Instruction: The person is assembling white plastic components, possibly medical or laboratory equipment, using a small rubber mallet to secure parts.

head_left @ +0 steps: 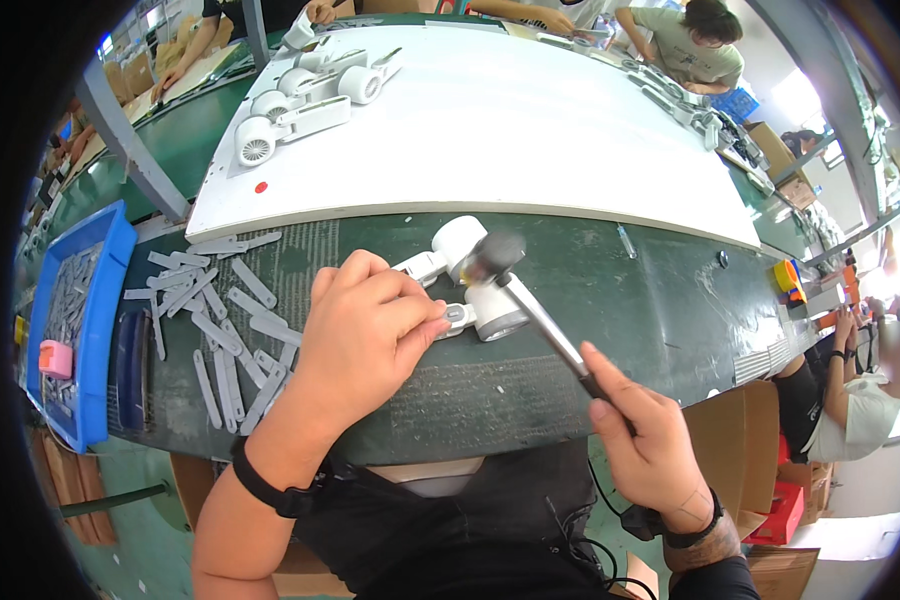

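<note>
My left hand (365,335) presses down on a white plastic fan-like part (470,285) lying on the dark green bench, fingertips on its small grey end piece. My right hand (650,435) grips the handle of a small hammer (530,310); its dark head hangs blurred just above the white part. Both wrists wear black bands.
Several loose grey plastic strips (220,320) lie left of my hand, beside a blue tray (105,330) holding more strips. A white board (490,130) behind carries finished white fan units (300,105). Other people work at the far side and at the right.
</note>
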Tool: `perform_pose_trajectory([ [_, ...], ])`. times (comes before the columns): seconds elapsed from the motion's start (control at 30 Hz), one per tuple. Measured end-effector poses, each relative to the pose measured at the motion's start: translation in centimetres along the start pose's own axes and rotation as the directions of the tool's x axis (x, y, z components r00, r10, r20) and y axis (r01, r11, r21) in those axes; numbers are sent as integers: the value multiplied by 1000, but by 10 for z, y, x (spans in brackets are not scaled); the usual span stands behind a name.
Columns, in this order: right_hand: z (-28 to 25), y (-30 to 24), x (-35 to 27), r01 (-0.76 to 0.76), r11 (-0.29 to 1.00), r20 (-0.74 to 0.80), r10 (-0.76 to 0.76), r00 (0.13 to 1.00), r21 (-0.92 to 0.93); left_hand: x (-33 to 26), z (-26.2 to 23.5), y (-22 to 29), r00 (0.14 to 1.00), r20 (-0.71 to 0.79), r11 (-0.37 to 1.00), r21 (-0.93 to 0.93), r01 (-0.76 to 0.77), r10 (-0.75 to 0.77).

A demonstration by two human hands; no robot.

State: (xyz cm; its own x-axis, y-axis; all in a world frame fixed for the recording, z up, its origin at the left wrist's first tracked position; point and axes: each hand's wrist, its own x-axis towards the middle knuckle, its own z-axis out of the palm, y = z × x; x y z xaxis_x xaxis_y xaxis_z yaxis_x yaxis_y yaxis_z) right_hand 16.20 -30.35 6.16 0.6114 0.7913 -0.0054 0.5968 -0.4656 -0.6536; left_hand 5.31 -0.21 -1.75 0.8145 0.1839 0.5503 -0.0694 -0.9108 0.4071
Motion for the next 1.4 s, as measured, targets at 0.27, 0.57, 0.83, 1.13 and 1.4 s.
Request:
perform_pose_trajectory([
  [0.27,16,6,0,-68,997,124,64,990,30,4,-8,2,980,124,981,-95,167,-155],
  [0.57,16,10,-4,81,996,-187,-72,980,44,3,-7,-2,971,142,969,-134,209,-190],
  [0.83,-3,-13,-1,-20,999,12,20,1000,-42,-20,-28,-3,978,30,972,119,203,-208],
  [1.13,7,-14,14,119,989,147,-104,984,-93,-37,-18,-20,971,37,971,-31,237,-236],
  [1.4,14,-10,8,159,987,42,-158,987,-17,-35,-16,-22,967,49,963,-90,252,-249],
])
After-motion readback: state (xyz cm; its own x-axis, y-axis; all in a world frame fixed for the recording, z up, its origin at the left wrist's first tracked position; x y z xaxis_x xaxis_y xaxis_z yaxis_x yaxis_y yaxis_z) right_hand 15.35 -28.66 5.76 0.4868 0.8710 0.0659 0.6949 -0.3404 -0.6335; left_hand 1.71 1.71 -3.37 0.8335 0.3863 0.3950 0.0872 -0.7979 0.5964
